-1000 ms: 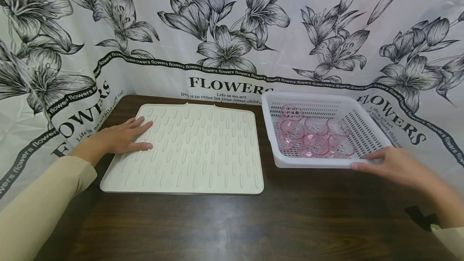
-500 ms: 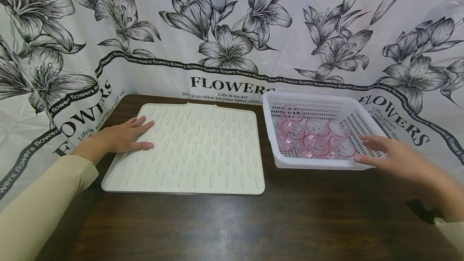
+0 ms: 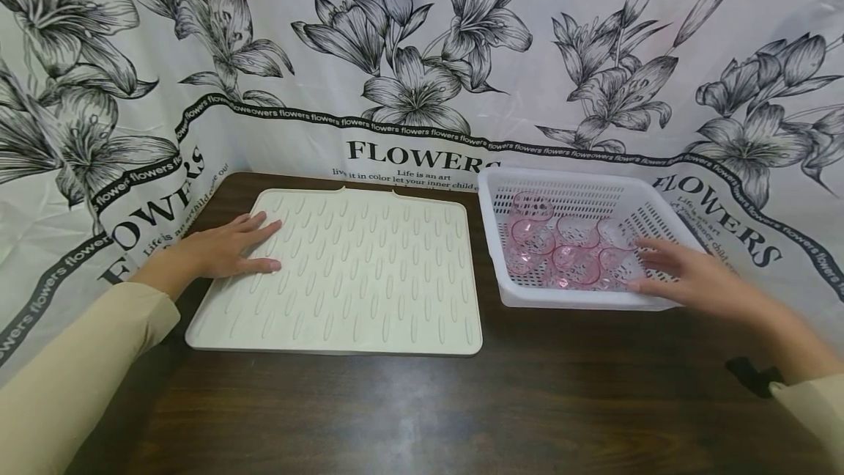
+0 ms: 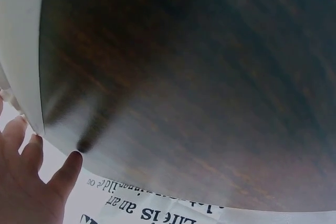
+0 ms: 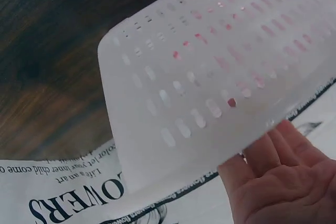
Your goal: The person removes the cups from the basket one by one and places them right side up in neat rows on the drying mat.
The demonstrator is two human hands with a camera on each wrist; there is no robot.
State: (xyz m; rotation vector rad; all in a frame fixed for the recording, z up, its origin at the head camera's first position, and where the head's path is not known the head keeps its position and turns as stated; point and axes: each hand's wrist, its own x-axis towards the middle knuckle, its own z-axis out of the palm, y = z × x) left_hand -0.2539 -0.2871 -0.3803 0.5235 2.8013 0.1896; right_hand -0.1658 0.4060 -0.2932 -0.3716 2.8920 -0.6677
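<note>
A cream draining board (image 3: 369, 277) with raised oval ridges lies on the dark wooden table. Over its left edge rests my left hand (image 3: 220, 249), fingers spread; the left wrist view catches that hand (image 4: 39, 182) in its lower left corner. To the right stands a white slotted plastic basket (image 3: 580, 300) holding several clear pink-rimmed cups (image 3: 576, 263). My right hand (image 3: 702, 278) reaches over the basket's front right rim, fingertips beside the rightmost cup; whether they touch it I cannot tell. In the right wrist view the basket wall (image 5: 142, 103) hides the fingertips of that hand (image 5: 278, 177).
A white curtain (image 3: 422, 42) printed with black flowers and lettering hangs behind and beside the table (image 3: 409, 409). A small black object (image 3: 752, 376) shows beneath the right wrist. The basket stands against the curtain.
My right hand has left the basket's front right rim and moved left, inward over the basket, to the nearest cups. The left hand stays in place on the draining board.
</note>
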